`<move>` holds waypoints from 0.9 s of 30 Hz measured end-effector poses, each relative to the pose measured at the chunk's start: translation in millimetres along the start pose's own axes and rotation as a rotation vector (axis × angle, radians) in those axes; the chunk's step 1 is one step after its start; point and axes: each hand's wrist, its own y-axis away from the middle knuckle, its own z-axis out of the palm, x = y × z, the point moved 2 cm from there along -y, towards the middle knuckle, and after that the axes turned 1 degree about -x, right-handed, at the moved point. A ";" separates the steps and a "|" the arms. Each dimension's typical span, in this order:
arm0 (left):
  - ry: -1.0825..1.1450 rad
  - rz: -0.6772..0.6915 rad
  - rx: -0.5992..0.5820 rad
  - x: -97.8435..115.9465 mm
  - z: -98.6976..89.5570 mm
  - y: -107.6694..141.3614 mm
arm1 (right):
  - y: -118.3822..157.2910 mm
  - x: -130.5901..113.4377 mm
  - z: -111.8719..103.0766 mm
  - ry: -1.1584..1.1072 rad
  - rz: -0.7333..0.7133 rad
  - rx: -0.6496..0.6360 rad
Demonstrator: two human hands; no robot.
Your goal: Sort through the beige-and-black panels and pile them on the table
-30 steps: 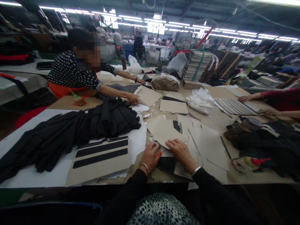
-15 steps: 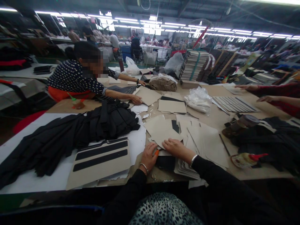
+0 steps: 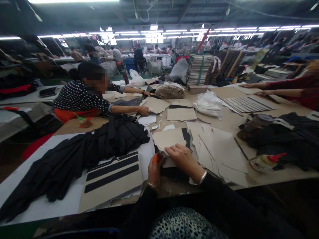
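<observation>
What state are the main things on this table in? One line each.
Tan sheet, left hand and right hand at its near edge
Striped board, lying striped side up
Left black fabric, heaped
Right red-tipped bottle, on its side
Front plastic bag, crumpled
Tall stack, tied with green strap

One head-worn view — forward and down across the table, close above.

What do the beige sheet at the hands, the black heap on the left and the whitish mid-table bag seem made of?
Beige sheet: probably matte cardboard; it looks stiff, flat and thin-edged.
Black heap: likely dull fabric, draping in soft folds; weave not visible.
Whitish bag: apparently thin plastic film, glossy, crinkled and partly see-through.
</observation>
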 end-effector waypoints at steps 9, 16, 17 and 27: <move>0.277 -0.715 0.083 25.1 -10.3 41.7 | 59.4 -65.2 7.9 -0.585 -0.087 -0.139; 0.202 -0.721 0.142 39.3 -40.9 73.8 | 124.6 -25.5 29.6 -1.254 0.621 0.080; 0.172 -0.709 0.164 40.6 -42.4 76.8 | 130.1 -26.9 36.0 -1.374 0.699 0.044; -0.054 -0.631 0.189 48.2 -39.6 90.0 | 107.2 -53.8 62.2 -2.111 0.900 -0.151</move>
